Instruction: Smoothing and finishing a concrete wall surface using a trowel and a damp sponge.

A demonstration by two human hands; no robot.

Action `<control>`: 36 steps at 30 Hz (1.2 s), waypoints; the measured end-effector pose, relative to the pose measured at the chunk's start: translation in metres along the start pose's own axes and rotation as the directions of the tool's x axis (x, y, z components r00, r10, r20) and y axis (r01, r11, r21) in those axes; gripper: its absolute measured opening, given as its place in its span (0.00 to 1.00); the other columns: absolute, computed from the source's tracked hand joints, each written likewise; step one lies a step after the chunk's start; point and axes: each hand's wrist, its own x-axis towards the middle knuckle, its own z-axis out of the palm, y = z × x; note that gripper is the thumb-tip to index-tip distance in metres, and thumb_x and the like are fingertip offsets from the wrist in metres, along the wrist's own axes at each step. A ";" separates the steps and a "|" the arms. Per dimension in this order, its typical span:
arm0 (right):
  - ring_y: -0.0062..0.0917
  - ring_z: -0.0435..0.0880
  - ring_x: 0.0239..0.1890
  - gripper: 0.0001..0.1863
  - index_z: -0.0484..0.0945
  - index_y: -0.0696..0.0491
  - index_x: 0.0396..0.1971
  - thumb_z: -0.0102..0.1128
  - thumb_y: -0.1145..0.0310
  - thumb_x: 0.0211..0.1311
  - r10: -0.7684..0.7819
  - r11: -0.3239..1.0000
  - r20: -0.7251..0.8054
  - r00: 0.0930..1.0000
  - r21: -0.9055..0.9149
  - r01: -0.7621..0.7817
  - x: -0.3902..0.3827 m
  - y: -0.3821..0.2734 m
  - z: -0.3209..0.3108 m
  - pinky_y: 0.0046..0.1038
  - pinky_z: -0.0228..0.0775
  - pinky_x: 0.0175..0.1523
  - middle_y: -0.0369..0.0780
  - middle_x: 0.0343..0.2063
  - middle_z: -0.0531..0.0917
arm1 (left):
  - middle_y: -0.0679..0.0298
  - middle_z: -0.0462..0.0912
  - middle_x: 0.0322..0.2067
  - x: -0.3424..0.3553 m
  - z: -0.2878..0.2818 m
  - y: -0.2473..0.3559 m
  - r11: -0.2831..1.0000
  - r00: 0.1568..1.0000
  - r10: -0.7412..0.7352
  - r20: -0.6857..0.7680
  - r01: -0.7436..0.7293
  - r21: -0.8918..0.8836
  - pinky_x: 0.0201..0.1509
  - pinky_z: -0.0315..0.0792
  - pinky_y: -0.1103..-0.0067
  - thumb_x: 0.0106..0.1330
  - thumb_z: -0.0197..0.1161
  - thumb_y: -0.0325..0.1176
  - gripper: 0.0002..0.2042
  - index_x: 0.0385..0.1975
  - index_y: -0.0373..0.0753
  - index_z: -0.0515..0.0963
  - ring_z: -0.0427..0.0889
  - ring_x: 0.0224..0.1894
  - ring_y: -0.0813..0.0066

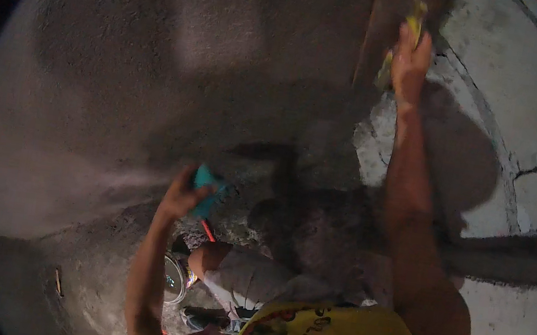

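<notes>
Stretched far forward, my right hand [409, 67] is closed around a yellow tool [417, 19] with a long, narrow shape, whose exact kind I cannot make out. It is held at the dark grey plastered wall [287, 27], close to the border with a paler, cracked patch [495, 45]. Lower down on the left, my left hand [178, 197] grips a teal piece [204, 189] with a flat side, fingers behind and thumb over it. Dark mortar-like bits show along its right edge. Whether the teal piece touches the wall is unclear.
A round bucket [183, 286] stands by my legs, below a red stick or handle [207, 230]. My shoe [204, 318] is beside it on the rough ground. A small stick [58, 282] lies at the lower left. My arm casts a dark shadow on the right.
</notes>
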 end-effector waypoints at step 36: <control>0.27 0.76 0.21 0.14 0.70 0.56 0.34 0.54 0.59 0.69 -0.363 0.837 0.099 0.927 0.471 0.278 -0.088 -0.078 0.137 0.31 0.70 0.30 0.40 0.24 0.76 | 0.60 0.79 0.49 -0.045 -0.023 -0.020 0.824 0.900 -0.295 -0.320 0.070 -0.562 0.53 0.73 0.74 0.59 0.71 0.42 0.33 0.61 0.34 0.66 0.79 0.49 0.71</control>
